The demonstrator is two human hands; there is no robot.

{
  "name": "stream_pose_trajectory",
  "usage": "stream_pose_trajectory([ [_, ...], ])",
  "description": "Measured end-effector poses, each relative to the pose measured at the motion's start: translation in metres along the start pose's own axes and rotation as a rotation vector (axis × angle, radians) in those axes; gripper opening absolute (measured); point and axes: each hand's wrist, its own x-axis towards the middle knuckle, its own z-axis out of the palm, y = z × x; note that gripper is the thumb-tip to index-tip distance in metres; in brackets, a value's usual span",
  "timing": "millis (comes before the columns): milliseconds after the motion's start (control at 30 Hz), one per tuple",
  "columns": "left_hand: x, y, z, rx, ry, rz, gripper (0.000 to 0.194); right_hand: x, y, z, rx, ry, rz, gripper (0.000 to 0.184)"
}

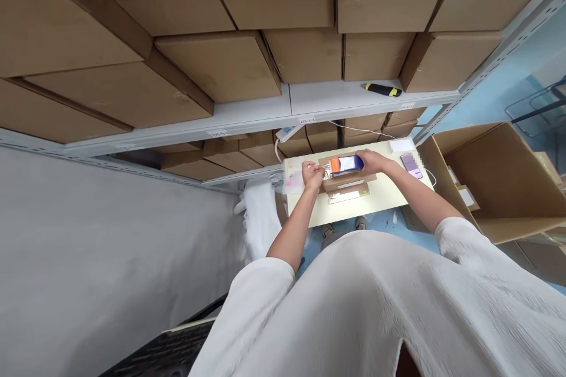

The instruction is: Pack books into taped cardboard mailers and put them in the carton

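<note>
A blue and orange tape dispenser [350,164] is held above a small cardboard box [345,182] on the table. My right hand [371,161] is closed around the dispenser's right end. At the orange end, my left hand [312,176] has its fingers pinched together on what looks like a strip of clear tape [326,172]. Shiny tape shows on the box's near flap [349,194]. Part of the box is hidden beneath the dispenser and my hands.
The pale yellow table [322,215] carries a phone [411,166] at right. Beside it stands a large open carton [517,177]. Shelves of cardboard boxes [305,53] overhang the far side, with a utility knife [382,90] on one shelf. White wrapping material [260,212] hangs at left.
</note>
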Motion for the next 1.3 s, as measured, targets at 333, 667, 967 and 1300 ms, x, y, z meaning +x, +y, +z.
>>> stream_pose_trajectory([
  [333,0.02,-0.024,-0.042,-0.022,0.085,-0.027,0.046,0.007,-0.001,-0.012,-0.081,-0.026,0.061,0.045],
  [667,0.023,-0.044,-0.037,-0.077,0.116,-0.103,0.048,0.017,-0.025,-0.017,-0.181,-0.072,0.126,0.046],
  [967,0.026,-0.064,-0.023,-0.027,0.066,-0.156,0.044,0.019,-0.036,-0.02,-0.253,-0.099,0.14,0.044],
  [1300,0.013,-0.061,-0.013,0.086,0.119,-0.096,0.036,0.019,-0.034,-0.016,-0.238,-0.1,0.125,0.044],
])
